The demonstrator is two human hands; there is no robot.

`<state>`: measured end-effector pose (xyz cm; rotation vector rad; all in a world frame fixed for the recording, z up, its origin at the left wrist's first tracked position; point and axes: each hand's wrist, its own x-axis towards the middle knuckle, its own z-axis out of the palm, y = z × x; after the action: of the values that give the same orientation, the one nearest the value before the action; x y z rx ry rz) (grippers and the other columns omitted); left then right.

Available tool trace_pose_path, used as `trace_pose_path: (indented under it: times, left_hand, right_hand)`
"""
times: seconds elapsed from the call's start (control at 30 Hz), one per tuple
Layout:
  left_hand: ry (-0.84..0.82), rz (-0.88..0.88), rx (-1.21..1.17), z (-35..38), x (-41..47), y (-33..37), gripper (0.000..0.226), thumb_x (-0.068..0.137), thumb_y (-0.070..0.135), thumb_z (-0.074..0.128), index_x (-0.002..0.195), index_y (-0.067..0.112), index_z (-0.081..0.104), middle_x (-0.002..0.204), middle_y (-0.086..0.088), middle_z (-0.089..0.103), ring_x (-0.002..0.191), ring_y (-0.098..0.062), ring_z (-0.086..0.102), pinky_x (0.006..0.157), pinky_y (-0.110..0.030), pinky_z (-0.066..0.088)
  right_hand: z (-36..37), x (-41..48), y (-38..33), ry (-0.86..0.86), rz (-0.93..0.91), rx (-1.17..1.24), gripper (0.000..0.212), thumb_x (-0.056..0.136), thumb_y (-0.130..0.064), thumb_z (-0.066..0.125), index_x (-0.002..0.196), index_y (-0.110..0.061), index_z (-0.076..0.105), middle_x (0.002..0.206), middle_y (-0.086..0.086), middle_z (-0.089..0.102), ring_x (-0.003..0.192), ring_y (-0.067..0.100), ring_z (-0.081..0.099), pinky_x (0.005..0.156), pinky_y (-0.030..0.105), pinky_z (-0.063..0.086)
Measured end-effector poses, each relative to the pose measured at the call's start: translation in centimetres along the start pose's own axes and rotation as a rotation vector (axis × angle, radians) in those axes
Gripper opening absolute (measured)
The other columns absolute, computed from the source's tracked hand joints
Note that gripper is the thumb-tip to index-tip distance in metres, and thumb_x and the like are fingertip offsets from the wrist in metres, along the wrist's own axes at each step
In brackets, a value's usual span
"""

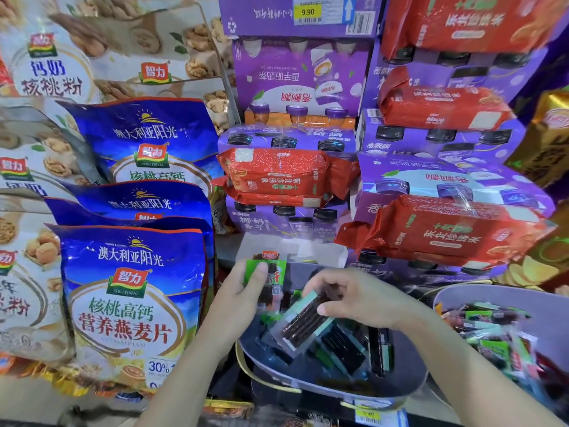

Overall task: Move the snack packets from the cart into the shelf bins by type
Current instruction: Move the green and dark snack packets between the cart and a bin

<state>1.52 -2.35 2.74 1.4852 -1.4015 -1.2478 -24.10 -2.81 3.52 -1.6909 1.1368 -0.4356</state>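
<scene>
Blue bags (pixel 132 303) crowd lower left; my left hand (pixel 243 292) grips green pkt (pixel 267 268), right hand (pixel 357 298) pinches dark pkt (pixel 303 323) above bin (pixel 323 388).

Bare left hand (pixel 246 292), bare right hand (pixel 360 298), slender fingers (pixel 323 280), both forearms (pixel 462 359) uncovered to the lower frame edge

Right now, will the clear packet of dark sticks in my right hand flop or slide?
Likely stiffish: the clear packet juts out flat though the right hand pinches only one end. Its glossy film may slide on the packets beneath.
</scene>
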Motion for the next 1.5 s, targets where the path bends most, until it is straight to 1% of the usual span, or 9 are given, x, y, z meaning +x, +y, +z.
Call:
trace_pose_path:
  times: [0.13, 0.33, 0.5, 0.67, 0.77, 0.87, 1.03, 1.27, 1.5]
  left_hand:
    - [-0.198, -0.041, -0.061, -0.4, -0.8, -0.1, 0.06, 0.073, 0.091, 0.065, 0.114, 0.048, 0.066, 0.111, 0.015, 0.077, 0.105, -0.001, 0.072, 0.09, -0.035, 0.056]
    - [-0.156, -0.038, -0.05, -1.4, -1.0, -0.5, 0.041, 0.09, 0.014, 0.084, 0.119, 0.038, 0.069, 0.113, 0.006, 0.08, 0.105, -0.012, 0.076, 0.091, -0.036, 0.06]
    - [0.066, -0.114, -0.288, -2.2, -1.5, -0.9, 0.026, 0.095, 0.01, 0.076, 0.114, 0.025, 0.068, 0.098, 0.001, 0.081, 0.074, -0.009, 0.075, 0.05, -0.024, 0.055]
    - [0.094, -0.135, -0.331, -1.8, -1.6, -1.3, 0.024, 0.096, 0.01, 0.075, 0.117, 0.019, 0.066, 0.099, 0.004, 0.081, 0.079, -0.007, 0.077, 0.054, -0.021, 0.056]
    - [0.121, -0.123, -0.309, -1.7, -1.4, -1.5, 0.027, 0.095, 0.013, 0.077, 0.118, 0.021, 0.067, 0.107, 0.005, 0.081, 0.095, -0.009, 0.077, 0.067, -0.022, 0.058]
    - [0.135, -0.121, -0.296, -1.7, -1.1, -1.8, 0.025, 0.095, 0.018, 0.078, 0.117, 0.024, 0.067, 0.107, 0.006, 0.081, 0.1, -0.015, 0.077, 0.078, -0.032, 0.058]
    - [0.137, -0.11, -0.287, -1.8, -1.0, -2.3, 0.024, 0.094, 0.022, 0.079, 0.115, 0.027, 0.067, 0.107, 0.007, 0.08, 0.101, -0.017, 0.077, 0.085, -0.04, 0.06]
    - [0.137, -0.101, -0.347, -1.9, -1.0, -2.4, 0.026, 0.095, 0.016, 0.079, 0.11, 0.036, 0.07, 0.112, 0.003, 0.08, 0.107, -0.022, 0.077, 0.094, -0.055, 0.06]
    - [0.034, -0.087, -0.365, -1.1, -1.2, -1.5, 0.033, 0.097, 0.011, 0.075, 0.109, 0.042, 0.071, 0.116, -0.001, 0.079, 0.107, -0.022, 0.076, 0.087, -0.046, 0.061]
  right_hand:
    - [0.5, 1.1, -1.2, 0.107, -0.106, 0.038, 0.035, 0.09, -0.018, 0.073, 0.114, -0.043, 0.069, 0.101, -0.021, 0.063, 0.077, 0.002, 0.055, 0.073, 0.017, 0.045]
    - [3.5, 3.2, -1.3, 0.253, -0.057, 0.191, 0.039, 0.082, -0.023, 0.081, 0.115, -0.038, 0.066, 0.095, -0.025, 0.065, 0.085, -0.002, 0.062, 0.082, 0.021, 0.05]
    - [4.5, 4.3, 0.5, 0.257, 0.181, 0.448, 0.054, 0.084, -0.058, 0.074, 0.123, -0.02, 0.065, 0.102, -0.001, 0.076, 0.093, 0.014, 0.076, 0.084, 0.028, 0.061]
    - [7.1, 5.0, 5.3, -0.064, 0.497, -0.172, 0.048, 0.096, -0.059, 0.06, 0.115, -0.016, 0.064, 0.103, 0.003, 0.064, 0.093, 0.024, 0.065, 0.079, 0.031, 0.046]
    - [8.5, 5.9, 6.3, -0.107, 0.58, -0.24, 0.058, 0.093, -0.048, 0.07, 0.128, -0.002, 0.062, 0.112, 0.014, 0.07, 0.11, 0.035, 0.068, 0.084, 0.036, 0.053]
    - [9.4, 6.8, 6.6, -0.128, 0.616, -0.255, 0.054, 0.092, -0.034, 0.075, 0.133, -0.002, 0.06, 0.108, 0.009, 0.069, 0.098, 0.025, 0.068, 0.078, 0.031, 0.052]
    - [10.2, 6.7, 7.4, -0.106, 0.57, -0.233, 0.046, 0.096, -0.023, 0.071, 0.139, -0.01, 0.06, 0.134, 0.006, 0.063, 0.118, 0.023, 0.061, 0.079, 0.016, 0.039]
    - [6.3, 4.3, 3.8, -0.049, 0.321, -0.024, 0.015, 0.092, -0.019, 0.078, 0.09, -0.025, 0.065, 0.088, -0.01, 0.067, 0.058, 0.008, 0.062, 0.062, 0.026, 0.053]
    - [0.0, -0.6, -2.4, -0.006, 0.102, 0.018, 0.017, 0.091, -0.025, 0.077, 0.081, -0.021, 0.065, 0.078, -0.005, 0.068, 0.066, 0.01, 0.068, 0.065, 0.024, 0.054]
